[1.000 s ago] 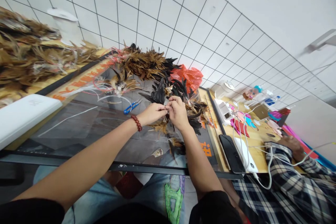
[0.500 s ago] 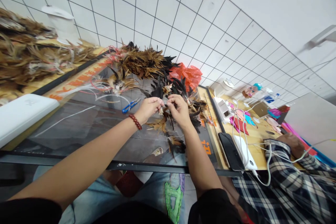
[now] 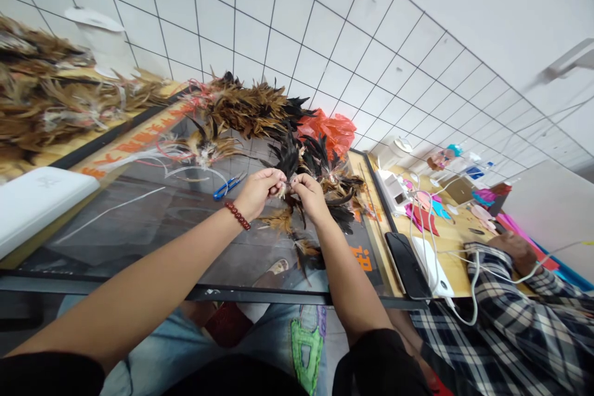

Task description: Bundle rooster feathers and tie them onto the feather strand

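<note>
My left hand (image 3: 260, 193), with a brown bead bracelet at the wrist, is closed on a small bunch of dark feathers (image 3: 286, 156). The pale quill ends poke out below its fingertips. My right hand (image 3: 308, 197) is pinched right beside it, fingertips almost touching the left ones; what it grips is too small to make out. Just right of the hands lies a heap of black and brown feathers (image 3: 346, 189). Loose brown feathers (image 3: 277, 221) rest beneath the hands, and a darker tuft (image 3: 307, 253) lies closer to me. Blue-handled pliers or snips (image 3: 226, 188) sit left of my left hand.
A long pile of brown feathers (image 3: 250, 108) lines the back, beside a red plastic bag (image 3: 331, 132). White ties (image 3: 153, 158) and a white box (image 3: 46, 207) are at left. Rightward are a phone (image 3: 407, 265), a cabled power strip (image 3: 432, 266) and another person's plaid sleeve (image 3: 494, 278).
My right hand has shifted slightly left and drawn in against the left fingertips. The left hand keeps its grip on the feather bunch, and the view has moved slightly.
</note>
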The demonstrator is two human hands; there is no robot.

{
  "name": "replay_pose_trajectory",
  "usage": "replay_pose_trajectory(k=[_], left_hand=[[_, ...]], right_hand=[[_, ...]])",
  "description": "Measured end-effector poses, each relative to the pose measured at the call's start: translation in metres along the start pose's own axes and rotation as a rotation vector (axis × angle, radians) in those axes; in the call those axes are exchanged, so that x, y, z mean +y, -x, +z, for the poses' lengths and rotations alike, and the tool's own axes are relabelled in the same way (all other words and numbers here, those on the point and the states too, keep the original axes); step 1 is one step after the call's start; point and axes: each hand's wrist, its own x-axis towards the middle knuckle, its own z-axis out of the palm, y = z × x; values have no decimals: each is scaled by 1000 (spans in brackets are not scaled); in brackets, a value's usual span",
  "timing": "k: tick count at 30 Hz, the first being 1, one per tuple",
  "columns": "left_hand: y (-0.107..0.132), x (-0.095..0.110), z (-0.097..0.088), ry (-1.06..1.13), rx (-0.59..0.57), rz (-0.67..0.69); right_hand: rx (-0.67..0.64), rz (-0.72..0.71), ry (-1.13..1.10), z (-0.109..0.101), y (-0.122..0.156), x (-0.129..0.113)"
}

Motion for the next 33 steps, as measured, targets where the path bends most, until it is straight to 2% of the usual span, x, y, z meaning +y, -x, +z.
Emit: replay_pose_trajectory(k=[4,7,10,15,20,23,28,31,33], left_hand=[[-2,-1,-2,36,48,-5],[-5,-1,-4,40,81,8],[-5,-2,-4,14,57,7],[-3,-5,-3,-80,-12,10],[-2,-5,-1,-171,-75,41],[-2,-3,-2,-131,-72,-18],[-3,3,-7,-41,-84,-134],[-2,7,-8,-76,-111,-147],[-1,10,-7,-94,-124,-127]], right_hand=[[56,13,-36,-12,-1,-2],[175,55,3,-19,-1,-3],[259,-16,27,-20,0,-4],[194,-315,145,-10,5,-11],[178,-466,289,-5,9,-19],[137,-503,320,-7,10,-21],[72,-481,303,-13,10,-21],[43,-419,224,-15,11,-20],[-48,-382,192,-15,11,-17]])
